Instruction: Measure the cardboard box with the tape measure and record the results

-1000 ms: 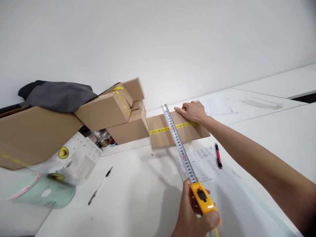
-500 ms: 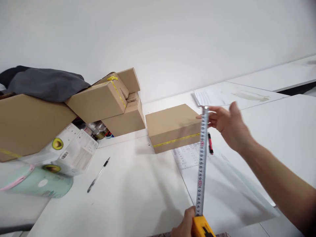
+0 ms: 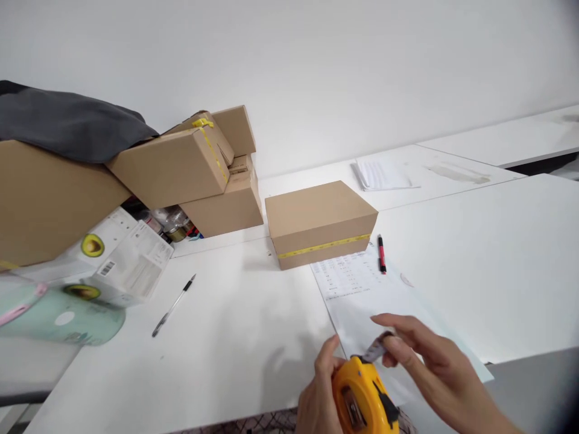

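Note:
A yellow tape measure with black parts is held in my left hand, close to the table's front edge. Only a short, blurred piece of its blade sticks out of the case. My right hand pinches the end of that blade between thumb and fingers. Beyond my hands lies a closed cardboard box with a yellow strip along its front side. Its near right part rests by printed paper sheets, which my hands partly cover.
A red and black marker lies right of the box, a black-capped pen to the left. Stacked cartons, a dark cloth, an avocado-printed box and a mint-green container fill the left side. A paper stack lies behind.
The long blade has gone back into the case, leaving a short piece out. My right hand has come down and toward me, from beside the box to the case.

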